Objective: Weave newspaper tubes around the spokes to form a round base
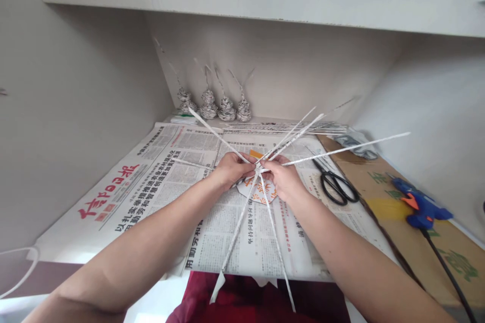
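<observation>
Over the near edge of the newspaper [217, 257] reach two spokes of a star of white paper rods [239, 222]. Right of the newspaper, a blue glue gun [420, 204] lies on cardboard [382, 252]. Above the newspaper's middle, a lettered white disc [261, 194] shows under the star's hub, which the left hand [231, 169] and right hand [283, 176] pinch between thumbs and fingers. Black scissors [329, 186] lie at the newspaper's right edge; beyond its far edge stand four woven gourd shapes [226, 111]

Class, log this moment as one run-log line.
left hand: pinching rolled-paper sticks near crossing; right hand: same; underneath: newspaper; right side: black-handled scissors, blue glue gun
</observation>
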A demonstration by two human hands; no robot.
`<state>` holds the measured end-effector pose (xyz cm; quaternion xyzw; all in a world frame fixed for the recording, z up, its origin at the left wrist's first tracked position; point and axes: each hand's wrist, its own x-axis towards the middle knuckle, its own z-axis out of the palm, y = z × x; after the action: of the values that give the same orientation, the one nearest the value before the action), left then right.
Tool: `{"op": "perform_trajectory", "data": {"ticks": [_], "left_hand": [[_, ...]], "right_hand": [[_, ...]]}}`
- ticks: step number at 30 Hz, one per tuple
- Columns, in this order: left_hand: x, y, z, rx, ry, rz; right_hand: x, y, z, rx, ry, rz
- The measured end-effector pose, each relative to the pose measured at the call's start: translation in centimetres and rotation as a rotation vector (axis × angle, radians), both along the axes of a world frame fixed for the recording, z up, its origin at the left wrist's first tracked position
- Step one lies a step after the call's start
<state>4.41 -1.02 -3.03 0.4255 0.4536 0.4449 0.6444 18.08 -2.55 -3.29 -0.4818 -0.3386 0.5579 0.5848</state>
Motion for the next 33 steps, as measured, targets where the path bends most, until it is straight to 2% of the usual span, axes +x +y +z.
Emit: {"op": "perform_trajectory", "data": {"ticks": [8, 13, 22, 28, 33], "left_hand": [[-0.1, 0.1, 0.0, 0.017, -0.020, -0.022], [-0.2, -0.2, 0.4, 0.039, -0.024, -0.037], [-0.3, -0.6, 1.0, 0.158, 0.092, -0.074], [-0.7, -0.5, 1.1, 0.204, 0.210, -0.073], [-0.9, -0.3, 1.0, 0.219, 0.177, -0.090]], "right_hand": [[0.3, 0.2, 0.1, -0.031, 0.044, 0.045], [0.7, 0.5, 0.2, -0.113, 0.061, 0.059], [0.8, 0.6, 0.5, -0.177, 0.038, 0.067], [0.9, 0.5, 0.4, -0.111, 0.069, 0.072], [1.0, 0.4, 0.6, -0.116, 0.095, 0.134]]}}
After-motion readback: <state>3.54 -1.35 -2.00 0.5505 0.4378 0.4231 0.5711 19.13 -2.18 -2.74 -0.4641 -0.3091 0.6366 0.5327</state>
